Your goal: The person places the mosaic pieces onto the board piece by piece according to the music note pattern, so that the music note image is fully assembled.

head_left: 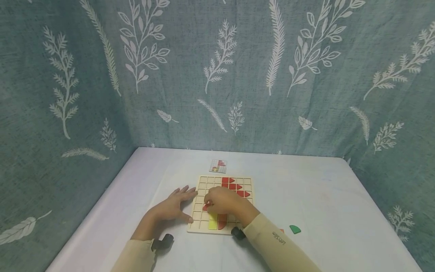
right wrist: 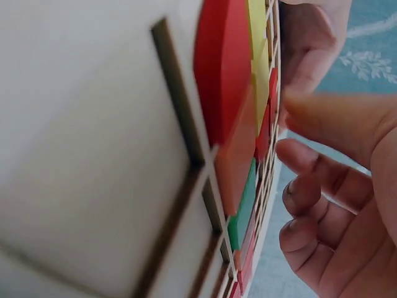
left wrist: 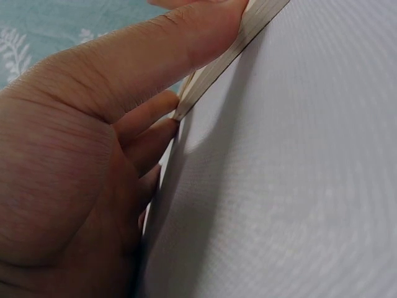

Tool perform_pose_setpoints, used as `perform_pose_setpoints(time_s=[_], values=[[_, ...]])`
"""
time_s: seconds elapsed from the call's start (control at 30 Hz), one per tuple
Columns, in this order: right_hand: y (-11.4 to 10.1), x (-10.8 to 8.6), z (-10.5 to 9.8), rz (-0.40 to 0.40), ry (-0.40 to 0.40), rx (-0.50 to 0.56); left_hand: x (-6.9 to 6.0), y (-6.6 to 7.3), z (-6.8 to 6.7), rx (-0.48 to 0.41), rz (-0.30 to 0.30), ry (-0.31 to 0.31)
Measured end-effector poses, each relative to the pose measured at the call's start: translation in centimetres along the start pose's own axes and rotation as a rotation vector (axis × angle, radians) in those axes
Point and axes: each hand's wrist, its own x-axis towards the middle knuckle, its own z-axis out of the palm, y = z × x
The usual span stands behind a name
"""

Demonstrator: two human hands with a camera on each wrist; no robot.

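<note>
A wooden grid board (head_left: 197,225) lies on the white table, with flat coloured pieces set in its cells. My left hand (head_left: 172,206) is spread along the board's left side, thumb (left wrist: 186,37) on the front corner and fingertips at the edge. Over the board's middle reaches my right hand (head_left: 222,200), close to a red piece (head_left: 205,207). In the right wrist view its thumb (right wrist: 322,118) and bent index finger are slightly apart, with no piece visible between them. Yellow pieces (head_left: 212,224) and a dark red piece (head_left: 222,223) fill cells near the front; the right hand covers some others.
Behind the board lies a small pattern card (head_left: 218,166). A green quarter-round piece (head_left: 295,229) rests on the table to the right, and an orange-red piece (head_left: 282,230) is partly hidden by the right sleeve. Red pointed pieces (head_left: 232,180) occupy the board's far rows.
</note>
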Motion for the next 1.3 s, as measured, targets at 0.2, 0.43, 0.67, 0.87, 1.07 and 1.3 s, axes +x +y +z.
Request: perform_pose_setpoints(time_s=[0.2, 0.43, 0.67, 0.87, 1.07, 1.3], values=[[-0.1, -0.4, -0.3, -0.035, 0.017, -0.026, 0.2, 0.1, 0.3, -0.022, -0.050, 0.007], [-0.8, -0.6, -0.5, -0.043, -0.068, -0.042, 0.6, 0.1, 0.4, -0.022, -0.030, -0.001], [0.2, -0.7, 0.0, 0.012, -0.050, -0.021, 1.1, 0.2, 0.4, -0.014, -0.023, -0.010], [0.5, -1.1, 0.2, 0.029, -0.057, -0.018, 1.3, 0.3, 0.5, -0.017, -0.006, -0.014], [0.3, -1.5, 0.1, 0.040, -0.050, -0.036, 1.3, 0.3, 0.9, -0.022, 0.006, -0.025], [-0.1, -1.0, -0.1, 0.003, -0.030, -0.035, 0.6, -0.3, 0.4, -0.010, 0.016, 0.016]])
